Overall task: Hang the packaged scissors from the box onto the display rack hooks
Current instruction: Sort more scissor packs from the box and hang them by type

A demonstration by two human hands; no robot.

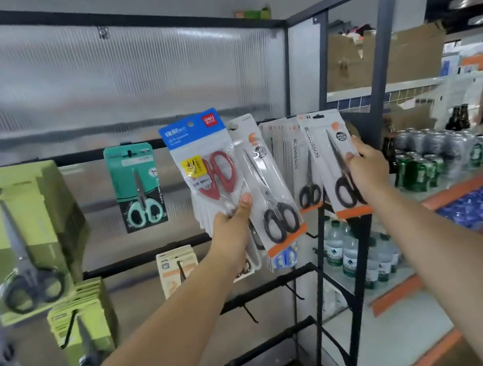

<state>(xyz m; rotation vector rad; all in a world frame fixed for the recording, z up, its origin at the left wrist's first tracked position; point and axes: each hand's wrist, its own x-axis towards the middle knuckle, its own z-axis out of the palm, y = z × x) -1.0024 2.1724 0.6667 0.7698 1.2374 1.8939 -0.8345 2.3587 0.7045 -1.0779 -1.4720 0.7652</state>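
Note:
My left hand (233, 219) grips a stack of scissor packs fanned upward: in front a blue-topped pack with red-handled scissors (204, 163), beside it a white pack with black-handled scissors (269, 184). My right hand (365, 163) pinches the right edge of another white pack of black-handled scissors (333, 162), held up against the upper rail of the display rack (334, 278). Just behind it, several matching white packs (291, 156) hang on a hook. The box is out of view.
On the rack hang a teal scissor pack (136, 183), green packs (18, 237) at left and beige packs (178, 268) below. Bare black hooks (249, 312) stick out lower down. To the right, shelves hold cans (437, 151) and water bottles (352, 253).

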